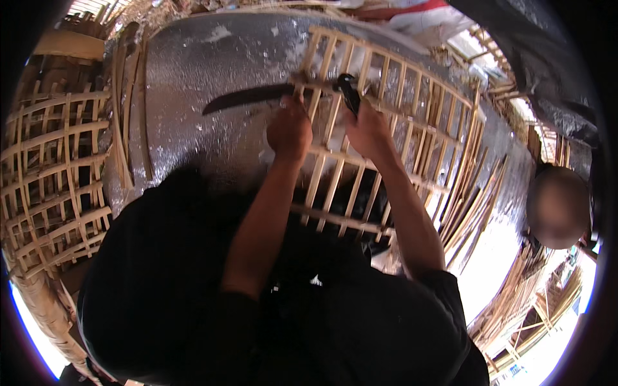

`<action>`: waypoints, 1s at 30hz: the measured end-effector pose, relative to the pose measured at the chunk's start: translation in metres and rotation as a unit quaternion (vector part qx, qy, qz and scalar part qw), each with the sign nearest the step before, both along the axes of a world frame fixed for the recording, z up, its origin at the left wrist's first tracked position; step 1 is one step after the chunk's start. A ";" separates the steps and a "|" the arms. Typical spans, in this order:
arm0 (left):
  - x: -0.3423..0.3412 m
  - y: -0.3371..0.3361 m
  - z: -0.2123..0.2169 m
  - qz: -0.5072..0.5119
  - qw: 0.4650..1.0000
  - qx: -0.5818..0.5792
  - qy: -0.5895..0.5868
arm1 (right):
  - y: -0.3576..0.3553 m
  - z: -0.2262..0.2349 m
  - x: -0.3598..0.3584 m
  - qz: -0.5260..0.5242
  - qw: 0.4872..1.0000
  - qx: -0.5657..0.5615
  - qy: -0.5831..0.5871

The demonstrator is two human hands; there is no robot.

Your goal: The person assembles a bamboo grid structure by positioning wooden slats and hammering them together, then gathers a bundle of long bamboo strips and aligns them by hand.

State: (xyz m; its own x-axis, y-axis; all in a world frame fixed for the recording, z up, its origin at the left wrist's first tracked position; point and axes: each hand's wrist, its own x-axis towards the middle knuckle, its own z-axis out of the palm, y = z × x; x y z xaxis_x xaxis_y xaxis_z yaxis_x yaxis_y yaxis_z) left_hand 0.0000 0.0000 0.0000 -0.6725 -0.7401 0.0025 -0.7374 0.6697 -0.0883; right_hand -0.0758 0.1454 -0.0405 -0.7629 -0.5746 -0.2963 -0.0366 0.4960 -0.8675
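A bamboo lattice [329, 122] of parallel slats and crosspieces lies in front of me. My left hand [290, 132] is closed at its left edge, fingertips on the end of an upper crosspiece; what lies inside the fingers is partly hidden. A dark, slightly curved blade [244, 98] reaches left from behind this hand; its right end is hidden. My right hand [370, 132] grips a black-handled tool [349, 95] above the lattice, close to that same crosspiece. The tool's dark upper end is too small to identify.
Beneath the lattice spreads a shiny dark sheet [187, 71]. Another woven bamboo panel [55, 174] stands at the left, beside long strips [122, 109]. Loose bamboo sticks [473, 199] lie at the right. Another person [557, 209] is at the far right.
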 end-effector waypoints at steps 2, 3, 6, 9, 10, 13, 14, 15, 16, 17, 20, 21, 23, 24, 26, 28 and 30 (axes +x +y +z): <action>0.016 0.040 -0.026 -0.004 0.998 0.050 0.041 | 0.042 0.025 -0.058 -0.064 0.954 -0.011 0.292; -0.095 0.043 -0.040 0.003 0.986 0.032 0.160 | 0.038 0.002 -0.107 -0.111 0.921 -0.086 0.364; -0.116 0.104 -0.083 0.002 0.974 0.142 0.176 | 0.095 0.004 -0.134 0.049 0.966 0.169 0.188; -0.099 0.158 -0.080 -0.002 0.970 0.180 0.165 | 0.148 0.016 -0.100 0.026 0.930 0.263 0.254; -0.106 0.164 -0.085 -0.013 0.970 0.173 0.173 | 0.148 0.034 -0.109 0.042 0.935 0.313 0.163; -0.096 0.171 -0.090 -0.006 0.975 0.163 0.153 | 0.151 0.060 -0.117 0.048 0.953 0.273 0.125; -0.100 0.174 -0.084 -0.009 0.973 0.177 0.150 | 0.151 0.049 -0.116 0.052 0.953 0.272 0.121; -0.103 0.171 -0.089 -0.015 0.972 0.178 0.153 | 0.155 0.026 -0.112 0.052 0.947 0.277 0.155; -0.103 0.160 -0.098 -0.034 0.974 0.146 0.172 | 0.152 0.021 -0.110 0.058 0.940 0.278 0.189; -0.100 0.150 -0.106 -0.053 0.974 0.113 0.191 | 0.155 0.020 -0.110 0.056 0.940 0.274 0.193; -0.096 0.153 -0.104 -0.067 0.980 0.081 0.171 | 0.165 0.028 -0.126 0.056 0.973 0.197 0.105; -0.095 0.157 -0.093 -0.044 0.979 0.112 0.163 | 0.179 0.029 -0.130 0.028 0.973 0.175 0.151; -0.096 0.155 -0.074 -0.018 0.968 0.189 0.163 | 0.223 0.017 -0.131 -0.034 0.976 0.142 0.163; -0.093 0.152 -0.071 -0.059 0.967 0.141 0.204 | 0.239 0.023 -0.123 -0.075 0.971 0.163 0.160; -0.096 0.157 -0.060 -0.108 0.958 0.095 0.247 | 0.281 0.029 -0.110 -0.148 0.956 0.204 0.150; -0.105 0.168 -0.045 -0.241 0.936 0.110 0.233 | 0.325 0.014 -0.108 -0.187 0.946 0.223 0.143; -0.107 0.168 -0.060 -0.284 0.934 0.061 0.210 | 0.346 -0.002 -0.101 -0.219 0.932 0.270 0.104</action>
